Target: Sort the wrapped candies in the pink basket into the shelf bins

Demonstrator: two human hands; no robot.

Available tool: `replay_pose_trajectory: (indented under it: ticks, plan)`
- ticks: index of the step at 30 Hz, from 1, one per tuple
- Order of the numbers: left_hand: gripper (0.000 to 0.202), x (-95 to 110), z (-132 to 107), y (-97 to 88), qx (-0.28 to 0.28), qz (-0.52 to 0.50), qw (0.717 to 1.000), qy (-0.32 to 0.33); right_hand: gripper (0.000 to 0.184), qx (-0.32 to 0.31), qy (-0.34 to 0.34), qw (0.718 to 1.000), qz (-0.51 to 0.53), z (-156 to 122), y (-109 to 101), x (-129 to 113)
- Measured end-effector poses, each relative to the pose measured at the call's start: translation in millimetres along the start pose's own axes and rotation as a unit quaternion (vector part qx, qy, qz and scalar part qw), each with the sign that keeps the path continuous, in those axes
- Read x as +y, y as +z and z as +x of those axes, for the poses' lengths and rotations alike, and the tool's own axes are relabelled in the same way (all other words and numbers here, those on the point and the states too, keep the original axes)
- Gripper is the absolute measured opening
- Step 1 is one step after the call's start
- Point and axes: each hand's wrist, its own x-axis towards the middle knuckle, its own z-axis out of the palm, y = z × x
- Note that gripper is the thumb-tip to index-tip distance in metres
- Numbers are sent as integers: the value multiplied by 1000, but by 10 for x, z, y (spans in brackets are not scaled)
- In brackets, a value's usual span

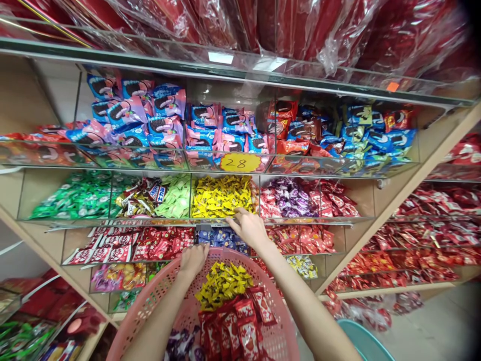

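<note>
My left hand [193, 259] grips the far rim of a pink plastic basket [150, 306], fingers curled over the edge. In the basket lie yellow wrapped candies [221, 285], red packets [235, 326] and some purple ones at the near side. My right hand [248, 226] reaches up to the shelf bin of yellow candies [221, 195]. Its fingers rest at the bin's clear front edge, bent and close together. Whether they hold a candy is hidden.
Clear-fronted shelf bins hold green candies [78, 198], purple and red candies [300, 198], cookie packs [165, 125] above and red wafer bars [108, 245] below. A yellow price tag [240, 162] reads 28. A teal basin rim [363, 341] shows at lower right.
</note>
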Motion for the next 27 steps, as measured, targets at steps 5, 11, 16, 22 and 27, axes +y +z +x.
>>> replay_pose_trajectory:
  ticks: [5, 11, 16, 22, 27]
  plan:
    - [53, -15, 2, 12, 10, 3, 1000, 17, 42, -9, -5, 1000, 9, -6, -12, -10]
    - [54, 1, -4, -7, -1, 3, 1000, 8, 40, 61, -3, 988, 143, -115, -59, 47]
    - [54, 10, -6, -9, 2, 12, 1000, 12, 35, 109, -48, 958, 259, -369, -173, -46]
    - [53, 19, -26, -43, -15, 11, 1000, 11, 37, -44, -66, 956, 281, -609, 69, -49]
    - [57, 12, -23, -25, -20, -4, 1000, 2, 51, -147, -3, 968, 205, -753, 498, 57]
